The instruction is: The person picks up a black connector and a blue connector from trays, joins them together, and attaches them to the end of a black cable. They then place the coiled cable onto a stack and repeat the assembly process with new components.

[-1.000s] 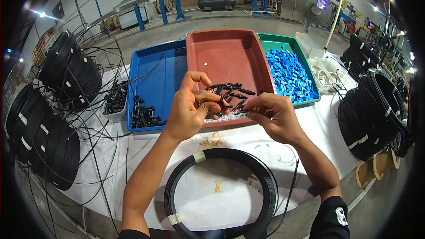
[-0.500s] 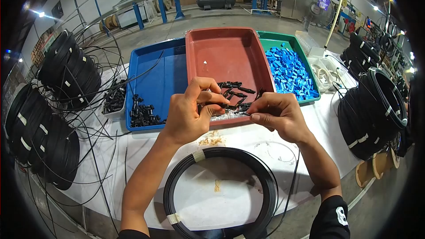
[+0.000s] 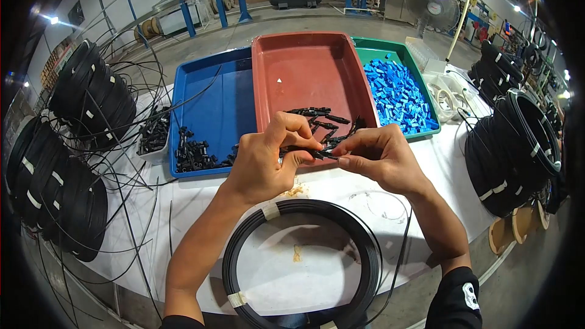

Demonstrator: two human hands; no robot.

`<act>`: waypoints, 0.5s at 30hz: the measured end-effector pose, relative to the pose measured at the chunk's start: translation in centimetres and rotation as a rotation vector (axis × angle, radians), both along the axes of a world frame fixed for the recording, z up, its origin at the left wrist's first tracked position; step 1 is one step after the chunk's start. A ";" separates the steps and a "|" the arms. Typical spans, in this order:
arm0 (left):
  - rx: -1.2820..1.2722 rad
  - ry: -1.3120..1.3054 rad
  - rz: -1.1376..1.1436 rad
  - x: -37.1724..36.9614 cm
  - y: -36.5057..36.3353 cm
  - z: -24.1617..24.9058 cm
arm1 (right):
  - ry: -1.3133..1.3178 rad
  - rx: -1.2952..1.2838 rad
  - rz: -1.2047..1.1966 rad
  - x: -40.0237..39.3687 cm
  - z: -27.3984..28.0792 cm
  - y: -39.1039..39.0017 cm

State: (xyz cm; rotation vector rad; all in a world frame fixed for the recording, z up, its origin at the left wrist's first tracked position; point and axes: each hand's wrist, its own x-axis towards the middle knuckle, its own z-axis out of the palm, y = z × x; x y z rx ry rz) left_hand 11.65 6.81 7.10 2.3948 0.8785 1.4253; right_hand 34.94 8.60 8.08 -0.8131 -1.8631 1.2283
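Note:
My left hand pinches a small black connector piece over the near edge of the red tray. Close beside it on the right, my right hand has thumb and forefinger closed on the end of a thin black cable, near the same piece. The fingertips partly hide where the two meet. Behind the hands, several black connectors lie in the red tray. A taped coil of black cable rests on the white table below my hands.
A blue tray with black parts stands left, beside a small box of black parts. A green tray holds blue pieces. Large cable coils stand left and right. Loose cables cross the left side.
My hands have come closer together, the right one moving slightly left. The view has shifted a little, so the trays appear slightly further left and the nearer coil slightly higher.

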 end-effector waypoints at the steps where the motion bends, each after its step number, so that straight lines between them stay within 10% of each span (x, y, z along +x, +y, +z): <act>1: 0.000 0.000 -0.001 0.0 0.0 0.1 | -0.004 0.027 -0.009 0.0 0.0 0.0; 15: -0.299 -0.161 -0.056 0.4 -0.3 0.4 | -0.079 0.121 -0.056 -0.3 0.1 -0.7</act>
